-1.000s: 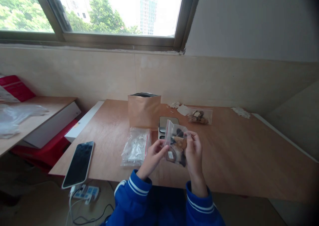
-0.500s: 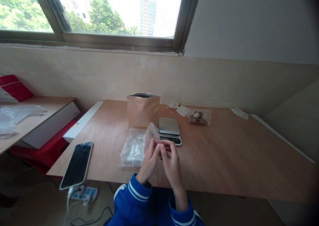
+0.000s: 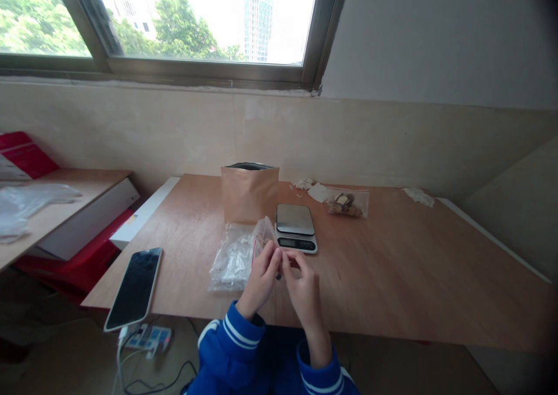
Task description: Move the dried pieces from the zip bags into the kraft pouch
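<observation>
Both my hands meet close together just in front of the digital kitchen scale [image 3: 295, 219]. My left hand [image 3: 260, 276] is closed on a clear zip bag [image 3: 263, 230] with a red line along its edge. Pinched against it, my right hand [image 3: 301, 282] grips the same bag's edge. Something dark shows below the fingers, mostly hidden. Under and left of the held bag lies a pile of clear plastic bags [image 3: 232, 261]. A brown stand-up pouch [image 3: 250, 194] stands behind with its top gaping.
A filled zip bag of brown and pale pieces [image 3: 347, 203] lies right of the scale, beside white scraps [image 3: 318, 193]. More scraps [image 3: 418, 197] are at the far right. A phone [image 3: 134, 287] overhangs the front left edge, above a power strip [image 3: 148, 338].
The held bag has dipped slightly and turned, its upper corner lower. My right fingers have shifted slightly, and more of the scale's display shows. The dark thing between my hands is now more hidden.
</observation>
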{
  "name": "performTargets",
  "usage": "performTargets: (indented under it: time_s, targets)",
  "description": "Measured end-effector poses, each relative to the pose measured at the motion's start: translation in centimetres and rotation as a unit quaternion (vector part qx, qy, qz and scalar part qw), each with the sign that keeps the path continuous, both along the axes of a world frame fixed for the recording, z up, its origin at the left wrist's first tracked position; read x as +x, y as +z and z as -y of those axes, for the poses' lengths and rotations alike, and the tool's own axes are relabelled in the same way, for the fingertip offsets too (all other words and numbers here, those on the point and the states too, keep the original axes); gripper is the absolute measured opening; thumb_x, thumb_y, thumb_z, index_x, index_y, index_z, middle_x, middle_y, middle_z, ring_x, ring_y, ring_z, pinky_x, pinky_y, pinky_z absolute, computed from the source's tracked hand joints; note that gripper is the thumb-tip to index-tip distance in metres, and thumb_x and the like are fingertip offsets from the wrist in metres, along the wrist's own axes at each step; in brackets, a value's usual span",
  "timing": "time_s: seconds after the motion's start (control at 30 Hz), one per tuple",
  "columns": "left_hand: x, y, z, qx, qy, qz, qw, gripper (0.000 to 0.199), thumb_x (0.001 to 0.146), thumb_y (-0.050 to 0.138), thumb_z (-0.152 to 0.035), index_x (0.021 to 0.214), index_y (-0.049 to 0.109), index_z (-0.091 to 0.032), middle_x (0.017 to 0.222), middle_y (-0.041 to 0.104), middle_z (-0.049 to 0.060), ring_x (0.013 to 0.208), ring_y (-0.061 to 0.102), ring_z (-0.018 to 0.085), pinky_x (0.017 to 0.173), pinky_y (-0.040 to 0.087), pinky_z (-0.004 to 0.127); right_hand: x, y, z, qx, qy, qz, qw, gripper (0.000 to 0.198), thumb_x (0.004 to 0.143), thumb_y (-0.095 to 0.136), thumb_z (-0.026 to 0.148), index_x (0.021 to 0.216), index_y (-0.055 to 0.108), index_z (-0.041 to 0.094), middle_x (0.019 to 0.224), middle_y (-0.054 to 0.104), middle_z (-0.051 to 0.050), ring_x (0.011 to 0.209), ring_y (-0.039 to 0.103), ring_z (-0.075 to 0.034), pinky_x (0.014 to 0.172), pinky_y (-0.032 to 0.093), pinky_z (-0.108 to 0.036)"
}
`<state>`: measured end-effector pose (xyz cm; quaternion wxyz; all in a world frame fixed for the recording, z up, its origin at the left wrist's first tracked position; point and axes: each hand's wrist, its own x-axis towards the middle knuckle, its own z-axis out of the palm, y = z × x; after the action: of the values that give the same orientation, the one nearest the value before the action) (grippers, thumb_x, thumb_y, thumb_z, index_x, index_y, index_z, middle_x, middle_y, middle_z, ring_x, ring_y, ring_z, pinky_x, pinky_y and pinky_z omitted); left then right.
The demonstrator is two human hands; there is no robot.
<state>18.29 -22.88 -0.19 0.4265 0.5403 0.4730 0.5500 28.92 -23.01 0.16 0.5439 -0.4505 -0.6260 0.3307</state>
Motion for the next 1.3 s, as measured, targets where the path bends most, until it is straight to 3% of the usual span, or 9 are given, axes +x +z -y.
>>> performTargets:
  time_s: [0.23, 0.4, 0.6, 0.93, 1.3]
  targets:
    - [-0.4, -0.6, -0.2, 0.003, 0.02, -0.006, 1.0, 0.037, 0.092, 0.047, -0.052, 0.083, 0.061, -0.019, 0.075, 0.057, 0.003, 0.075, 0.053, 0.017, 0.065, 0.047, 0.027, 0.3, 0.4, 0.1, 0.007, 0.026, 0.029, 0.999, 0.017, 0.093, 0.055, 0.034, 0.093, 0.067, 0.022, 0.095, 0.071, -0.004, 0.082, 0.067, -0.018, 0.073, 0.055, -0.028]
    - [-0.4, -0.1, -0.1, -0.011, -0.003, 0.006, 1.0, 0.037, 0.092, 0.046, -0.052, 0.079, 0.058, -0.019, 0.073, 0.054, 0.001, 0.071, 0.05, 0.015, 0.064, 0.044, 0.025, 0.4, 0.7, 0.2, 0.005, 0.016, 0.034, 0.999, 0.018, 0.092, 0.054, 0.033, 0.089, 0.068, 0.022, 0.089, 0.072, -0.003, 0.074, 0.068, -0.017, 0.069, 0.055, -0.028]
    - [-0.3, 0.4, 0.0, 0.012, -0.028, -0.017, 0.999, 0.035, 0.094, 0.045, -0.047, 0.074, 0.048, -0.019, 0.068, 0.045, -0.002, 0.066, 0.044, 0.012, 0.062, 0.04, 0.023, 0.7, 0.3, 0.1, -0.006, -0.007, 0.041, 0.999, 0.02, 0.091, 0.053, 0.035, 0.086, 0.068, 0.022, 0.082, 0.072, -0.003, 0.069, 0.068, -0.018, 0.066, 0.054, -0.028]
    - [-0.5, -0.1, 0.0, 0.036, -0.076, -0.071, 0.994, 0.029, 0.096, 0.044, -0.04, 0.077, 0.048, -0.018, 0.067, 0.049, -0.002, 0.062, 0.046, 0.01, 0.057, 0.037, 0.022, 0.5, -0.4, 0.5, -0.028, -0.078, -0.012, 0.996, 0.025, 0.088, 0.057, 0.041, 0.081, 0.068, 0.019, 0.076, 0.073, -0.004, 0.064, 0.068, -0.018, 0.061, 0.055, -0.027]
    - [-0.4, 0.1, 0.2, 0.036, -0.04, -0.073, 0.996, 0.026, 0.088, 0.048, -0.03, 0.065, 0.044, -0.019, 0.056, 0.044, -0.004, 0.052, 0.044, 0.009, 0.05, 0.033, 0.021, -0.1, -0.6, 0.7, -0.047, -0.098, -0.044, 0.993, 0.026, 0.086, 0.058, 0.042, 0.08, 0.067, 0.018, 0.076, 0.073, -0.006, 0.069, 0.069, -0.02, 0.064, 0.055, -0.028]
